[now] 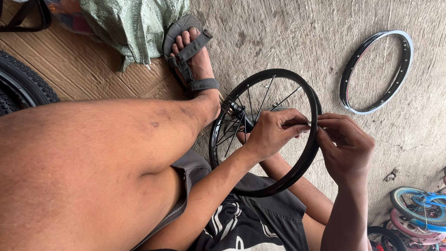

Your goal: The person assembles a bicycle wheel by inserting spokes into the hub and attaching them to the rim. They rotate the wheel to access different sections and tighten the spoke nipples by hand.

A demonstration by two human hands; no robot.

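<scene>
A small black bicycle wheel (297, 172) stands upright on the concrete floor (288, 37), leaning against the person's lap, its hub (235, 110) and a partial set of thin spokes on the left half. The left hand (272, 132) lies inside the rim, its grip pressed together on a single spoke (297, 123) that runs toward the rim's right edge. The right hand (346, 146) sits just outside the rim, its grip pinching at the spot where that spoke meets the rim; what lies between the fingertips is too small to tell. The two hands almost touch across the rim.

Just left of the wheel is the person's bent bare leg (107, 158), ending in a foot in a grey strapped sandal (190, 53). Farther right a bare rim (377, 70) with a pale edge lies flat on the floor, well apart. A green woven sack (134, 23) lies on flattened cardboard (79, 65) at the far left, beside a knobbly black tyre (23, 83). At the near right are small coloured wheels (418, 209).
</scene>
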